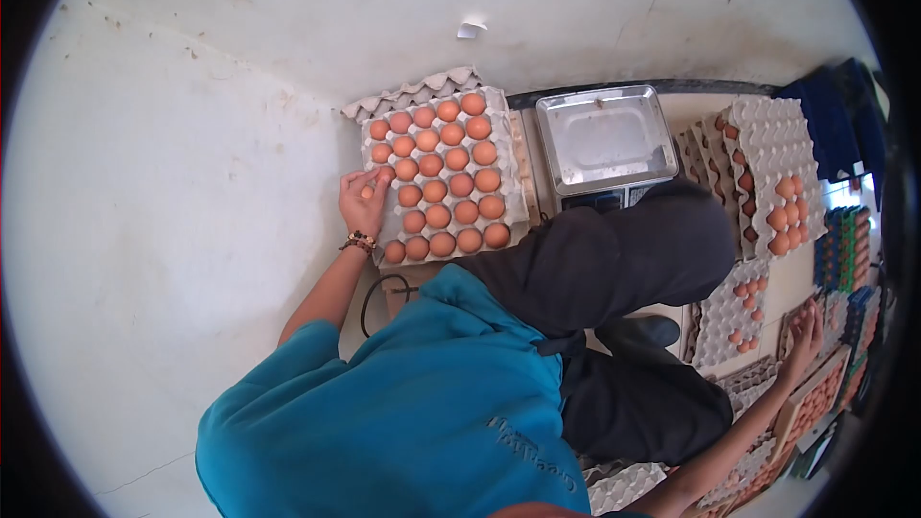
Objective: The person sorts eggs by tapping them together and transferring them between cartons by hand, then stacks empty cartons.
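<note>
My left hand is curled at the left edge of a grey cardboard egg tray, closed around a brown egg. Its fingertips touch another brown egg seated in that tray. Brown eggs fill most of the tray's cups in rows. Far to the right, my right hand is held out near trays of eggs, its fingers apart and partly bent. I see nothing in it, though it is small in view.
A scale with a metal pan stands beside the tray. Stacked cardboard trays, some holding eggs, are at the right. Another partly filled tray lies lower down. Blue crates stand behind. A wall borders the left.
</note>
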Motion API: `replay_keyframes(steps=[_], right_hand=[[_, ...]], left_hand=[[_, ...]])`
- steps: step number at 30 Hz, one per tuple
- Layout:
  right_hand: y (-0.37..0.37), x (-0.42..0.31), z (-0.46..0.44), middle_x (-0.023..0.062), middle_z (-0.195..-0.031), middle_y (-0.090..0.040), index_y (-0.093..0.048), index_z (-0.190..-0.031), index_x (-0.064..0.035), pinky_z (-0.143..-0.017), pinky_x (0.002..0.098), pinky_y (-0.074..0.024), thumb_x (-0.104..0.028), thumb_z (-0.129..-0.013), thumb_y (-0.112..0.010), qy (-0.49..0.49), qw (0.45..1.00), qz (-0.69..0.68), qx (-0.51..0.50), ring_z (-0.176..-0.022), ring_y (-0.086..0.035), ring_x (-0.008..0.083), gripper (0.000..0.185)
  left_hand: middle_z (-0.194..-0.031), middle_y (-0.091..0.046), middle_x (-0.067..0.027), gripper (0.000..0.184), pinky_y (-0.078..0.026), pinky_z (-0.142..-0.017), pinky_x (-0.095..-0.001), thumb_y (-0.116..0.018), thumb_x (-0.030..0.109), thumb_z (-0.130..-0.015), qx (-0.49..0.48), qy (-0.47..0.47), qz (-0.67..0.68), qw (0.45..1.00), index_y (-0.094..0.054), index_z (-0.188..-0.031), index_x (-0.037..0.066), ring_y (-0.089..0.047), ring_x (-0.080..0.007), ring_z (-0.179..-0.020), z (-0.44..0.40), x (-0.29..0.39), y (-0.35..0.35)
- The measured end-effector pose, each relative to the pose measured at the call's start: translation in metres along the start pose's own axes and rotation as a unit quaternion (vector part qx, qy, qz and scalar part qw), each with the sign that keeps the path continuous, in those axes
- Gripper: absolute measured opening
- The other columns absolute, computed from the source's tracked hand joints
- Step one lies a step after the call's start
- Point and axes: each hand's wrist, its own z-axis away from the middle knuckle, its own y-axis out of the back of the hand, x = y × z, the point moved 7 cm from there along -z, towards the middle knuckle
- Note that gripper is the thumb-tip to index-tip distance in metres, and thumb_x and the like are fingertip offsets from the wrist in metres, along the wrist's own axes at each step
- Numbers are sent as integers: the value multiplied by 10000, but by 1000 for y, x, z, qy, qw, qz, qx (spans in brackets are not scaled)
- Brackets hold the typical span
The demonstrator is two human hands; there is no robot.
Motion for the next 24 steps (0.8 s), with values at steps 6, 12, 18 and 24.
replay_keyframes(steps=[6, 12, 18, 24], right_hand=[[25, 20, -3, -13, -962, -600, -634, -1264, -50, -754, 209, -457, -308, -996, -580, -24, 999, -31, 18, -832, -551, 53, 377], [20, 7, 10, -26, -941, -588, -642, -1257, -52, -701, 187, -453, -291, -1004, -561, -51, 994, -83, 57, -767, -538, 40, 357], [51, 4, 20, 100, -1114, -695, -636, -1261, -22, -844, 301, -540, -347, -998, -549, -51, 984, -86, 149, -947, -670, 170, 428], [94, 132, 21, 65, -930, -680, -679, -1065, -29, -702, 287, -538, -202, -918, -601, -153, 906, -268, 288, -782, -654, 158, 240]], left_hand=[[-855, -641, -76, 294, -493, -800, -308, -592, 289, -957, -43, 252, 106, 961, -647, -1039, 12, -634, -225, -847, 11, -37, -7], [-1117, -586, -238, 517, -396, -993, -423, -389, 353, -1031, -56, -54, -13, 997, -426, -1332, -66, -542, -338, -1115, 21, 12, -3], [-1136, -628, -190, 415, -425, -958, -444, -630, 342, -939, -47, -79, -6, 996, -646, -1195, 15, -570, -336, -1067, 32, 21, -2], [-1128, -650, -152, 377, -522, -797, -360, -703, 271, -911, -56, -59, -39, 996, -666, -1188, 17, -631, -251, -930, 25, -14, -8]])
